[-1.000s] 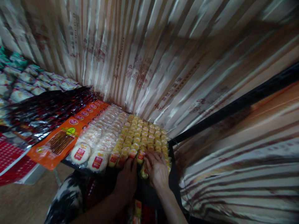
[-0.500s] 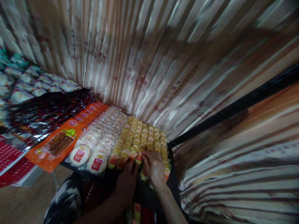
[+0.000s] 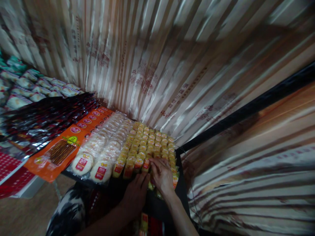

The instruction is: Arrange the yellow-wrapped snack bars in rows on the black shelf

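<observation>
Rows of small yellow-wrapped snack packets (image 3: 139, 144) with red labels stand on a dark table (image 3: 159, 205). At their front edge, my left hand (image 3: 136, 193) has its fingers stretched out, with the tips close to the front packets. My right hand (image 3: 162, 177) is curled over the front row at the right, its fingers bent round a yellow packet that they mostly hide. Left of these rows lie clear-wrapped round white crackers (image 3: 102, 172) with red labels.
An orange snack bag (image 3: 61, 152) and a row of dark shiny packets (image 3: 46, 119) lie to the left, with white and green packets (image 3: 27, 87) beyond. A pleated printed curtain (image 3: 145, 65) hangs behind. A black pole (image 3: 241, 108) slants up at the right.
My left hand has shifted slightly right, closer to my right hand. My right hand stays at nearly the same packet. The view has moved a little.
</observation>
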Demonstrator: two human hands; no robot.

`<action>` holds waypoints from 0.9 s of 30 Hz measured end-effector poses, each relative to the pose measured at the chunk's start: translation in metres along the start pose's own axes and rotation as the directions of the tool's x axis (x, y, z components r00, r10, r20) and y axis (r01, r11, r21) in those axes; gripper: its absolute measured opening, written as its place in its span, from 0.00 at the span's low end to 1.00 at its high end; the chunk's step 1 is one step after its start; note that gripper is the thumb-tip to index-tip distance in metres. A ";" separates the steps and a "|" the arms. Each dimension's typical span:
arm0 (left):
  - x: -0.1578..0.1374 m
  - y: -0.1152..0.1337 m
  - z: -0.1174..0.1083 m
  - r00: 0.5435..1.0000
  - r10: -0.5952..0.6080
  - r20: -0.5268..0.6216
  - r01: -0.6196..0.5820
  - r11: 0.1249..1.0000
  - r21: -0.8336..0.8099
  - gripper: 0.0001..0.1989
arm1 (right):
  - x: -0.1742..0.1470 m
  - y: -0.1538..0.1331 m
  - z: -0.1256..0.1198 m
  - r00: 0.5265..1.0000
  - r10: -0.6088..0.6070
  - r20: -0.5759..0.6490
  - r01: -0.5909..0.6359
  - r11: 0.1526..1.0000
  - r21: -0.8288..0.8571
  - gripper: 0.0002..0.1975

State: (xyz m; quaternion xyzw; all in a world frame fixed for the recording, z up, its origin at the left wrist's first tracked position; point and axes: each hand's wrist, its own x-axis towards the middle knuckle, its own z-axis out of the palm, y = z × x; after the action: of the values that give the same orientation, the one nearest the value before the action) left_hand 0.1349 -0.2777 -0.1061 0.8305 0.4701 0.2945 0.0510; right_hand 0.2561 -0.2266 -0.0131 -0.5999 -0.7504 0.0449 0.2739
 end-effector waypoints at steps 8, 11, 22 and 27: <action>0.008 0.003 -0.006 0.998 0.054 -0.033 -0.057 0.993 -0.108 0.25 | 0.014 0.017 -0.008 0.994 0.030 -0.109 -0.041 0.994 -0.097 0.18; 0.010 0.003 -0.005 0.999 0.035 -0.031 -0.039 0.990 -0.133 0.24 | 0.037 0.023 -0.008 0.998 0.021 -0.056 -0.030 0.987 -0.159 0.18; 0.016 0.003 -0.013 0.998 0.005 -0.062 -0.007 1.000 -0.023 0.21 | 0.083 0.036 0.019 0.995 0.004 0.104 0.026 0.958 -0.286 0.17; 0.016 0.002 -0.011 0.998 -0.010 -0.069 0.010 1.000 0.001 0.21 | 0.084 0.043 0.020 0.998 0.013 0.064 0.001 0.975 -0.222 0.18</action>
State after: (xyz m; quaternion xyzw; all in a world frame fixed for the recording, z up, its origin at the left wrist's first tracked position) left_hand 0.1370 -0.2685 -0.0896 0.8175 0.4758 0.3224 0.0356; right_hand 0.2736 -0.1323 -0.0167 -0.6272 -0.7574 -0.0188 0.1806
